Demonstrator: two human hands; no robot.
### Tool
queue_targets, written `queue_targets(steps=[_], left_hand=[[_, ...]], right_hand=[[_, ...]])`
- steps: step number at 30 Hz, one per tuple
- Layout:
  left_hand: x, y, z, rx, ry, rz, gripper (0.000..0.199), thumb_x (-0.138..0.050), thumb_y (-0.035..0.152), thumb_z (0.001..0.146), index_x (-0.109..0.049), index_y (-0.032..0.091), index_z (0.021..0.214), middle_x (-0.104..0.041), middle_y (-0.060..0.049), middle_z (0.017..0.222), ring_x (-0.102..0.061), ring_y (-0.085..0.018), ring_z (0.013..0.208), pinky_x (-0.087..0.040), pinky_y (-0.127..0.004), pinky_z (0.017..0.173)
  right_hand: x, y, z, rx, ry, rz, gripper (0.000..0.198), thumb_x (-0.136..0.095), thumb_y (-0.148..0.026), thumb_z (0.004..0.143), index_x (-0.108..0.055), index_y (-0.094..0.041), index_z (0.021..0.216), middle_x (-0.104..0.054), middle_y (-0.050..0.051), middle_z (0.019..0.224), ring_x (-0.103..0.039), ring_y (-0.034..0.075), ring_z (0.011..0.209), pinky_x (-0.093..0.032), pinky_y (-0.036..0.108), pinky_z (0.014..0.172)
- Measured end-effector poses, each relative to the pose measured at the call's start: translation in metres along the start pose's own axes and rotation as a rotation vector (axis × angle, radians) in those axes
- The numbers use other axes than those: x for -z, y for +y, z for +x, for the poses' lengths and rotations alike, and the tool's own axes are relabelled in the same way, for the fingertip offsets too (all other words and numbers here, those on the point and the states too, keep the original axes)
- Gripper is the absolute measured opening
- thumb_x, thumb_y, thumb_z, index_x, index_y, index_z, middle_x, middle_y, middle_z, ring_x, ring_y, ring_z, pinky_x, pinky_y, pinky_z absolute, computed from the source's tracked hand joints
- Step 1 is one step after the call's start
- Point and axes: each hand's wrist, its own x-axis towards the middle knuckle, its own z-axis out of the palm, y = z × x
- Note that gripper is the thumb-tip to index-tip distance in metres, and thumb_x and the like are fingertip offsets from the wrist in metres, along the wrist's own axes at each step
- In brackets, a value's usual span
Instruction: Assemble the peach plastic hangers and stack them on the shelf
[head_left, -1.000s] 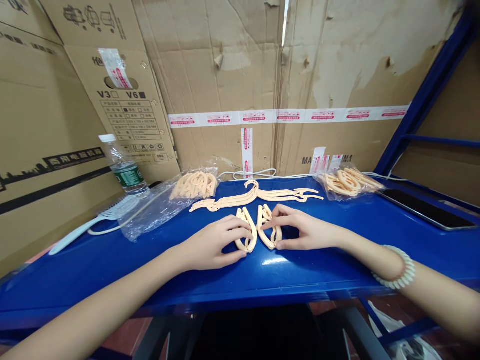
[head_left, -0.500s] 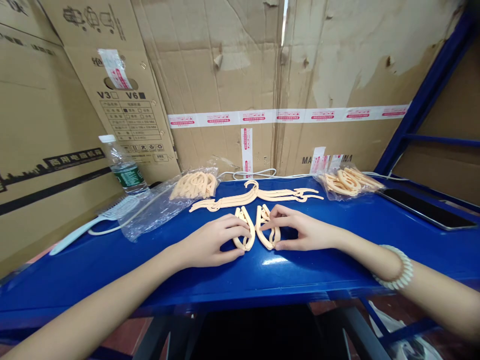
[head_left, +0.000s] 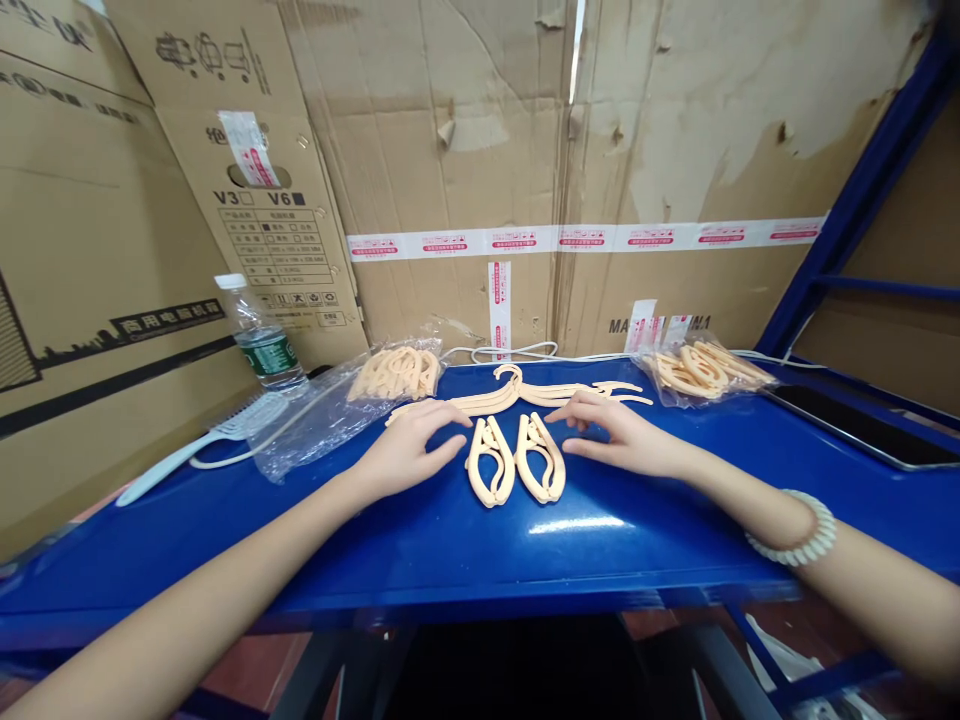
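- Left hand (head_left: pixel 409 450): fingers spread and empty, flat on the blue worktop (head_left: pixel 375 540), just left of the left folded hanger piece (head_left: pixel 491 472).
- Right hand (head_left: pixel 619 440): fingers loosely extended, gripping nothing, just right of the right folded hanger piece (head_left: pixel 540 470).
- Both pieces lie side by side, mid-worktop, nearer its front edge.
- Assembled hanger (head_left: pixel 517 393): behind the hands, toward the back edge.
- Bagged parts: left bag (head_left: pixel 394 372) and right bag (head_left: pixel 701 368) at the back edge.
- Water bottle (head_left: pixel 262 340) and comb (head_left: pixel 202 450): left end.
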Motion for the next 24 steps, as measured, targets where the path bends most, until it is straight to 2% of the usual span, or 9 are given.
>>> queue_targets(steps=[5,10,14,24], left_hand=[[-0.002,-0.019,0.000,0.161,0.017,0.086,0.022,-0.045,0.024,0.086,-0.063,0.017,0.098,-0.067,-0.007,0.098,-0.061,-0.022,0.093,-0.047,-0.037,0.086],[-0.003,-0.022,0.000,0.232,0.003,0.102,0.023,-0.046,0.023,0.083,-0.063,0.017,0.096,-0.066,-0.006,0.089,-0.061,-0.020,0.081,-0.048,-0.033,0.076],[-0.005,-0.025,-0.001,0.242,-0.020,0.100,0.022,-0.046,0.024,0.082,-0.063,0.017,0.095,-0.064,-0.005,0.085,-0.060,-0.019,0.077,-0.047,-0.031,0.072],[-0.005,-0.024,-0.001,0.253,-0.051,0.090,0.019,-0.045,0.022,0.080,-0.062,0.018,0.088,-0.067,-0.004,0.088,-0.062,-0.019,0.079,-0.047,-0.029,0.073]], right_hand=[[0.019,0.032,-0.003,-0.056,0.109,-0.204,0.030,-0.053,-0.034,0.088,-0.063,-0.019,0.112,-0.057,0.008,0.092,-0.057,0.021,0.083,-0.049,0.036,0.077],[0.033,0.054,-0.007,-0.146,0.122,-0.291,0.030,-0.052,-0.033,0.086,-0.064,-0.018,0.109,-0.060,0.011,0.099,-0.059,0.025,0.092,-0.050,0.041,0.083],[0.032,0.058,-0.008,-0.161,0.104,-0.319,0.031,-0.052,-0.031,0.084,-0.064,-0.018,0.109,-0.061,0.012,0.102,-0.059,0.027,0.098,-0.048,0.043,0.088],[0.021,0.066,-0.006,-0.182,0.070,-0.363,0.031,-0.054,-0.024,0.082,-0.065,-0.016,0.110,-0.062,0.013,0.107,-0.059,0.028,0.101,-0.047,0.044,0.092]])
